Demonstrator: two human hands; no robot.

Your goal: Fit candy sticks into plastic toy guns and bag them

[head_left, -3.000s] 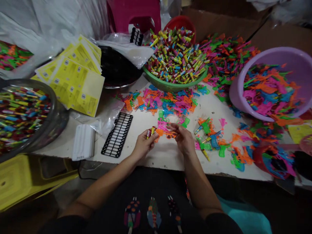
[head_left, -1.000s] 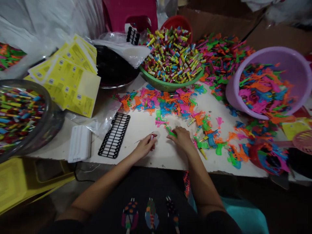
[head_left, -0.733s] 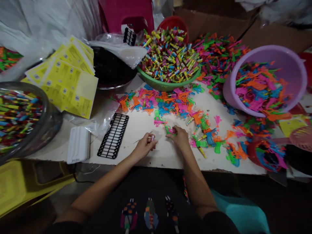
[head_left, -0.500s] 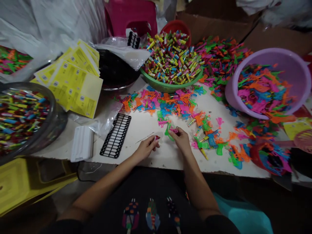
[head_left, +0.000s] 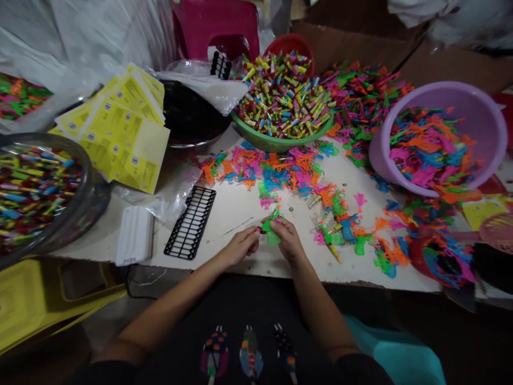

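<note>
My left hand (head_left: 242, 246) is closed in a pinch on a small dark red piece (head_left: 262, 230), most of it hidden by the fingers. The red piece meets the edge of a green plastic toy gun (head_left: 273, 235), which my right hand (head_left: 290, 243) grips between thumb and fingers. Both hands are together above the front of the white tabletop (head_left: 228, 214). Just beyond them lie loose toy guns (head_left: 276, 171) in pink, orange, blue and green.
A green bowl (head_left: 264, 141) heaped with small coloured tubes stands behind. To the right is a purple tub (head_left: 444, 93) of toy guns. On the left are a black plastic rack (head_left: 190, 222), a white box (head_left: 135, 235), yellow printed sheets (head_left: 120, 144) and a grey basin (head_left: 90, 198) of tubes.
My right hand has moved left and nearer to me, turning the green toy gun into clear view. My left hand has shifted slightly right, so the red piece now meets the toy.
</note>
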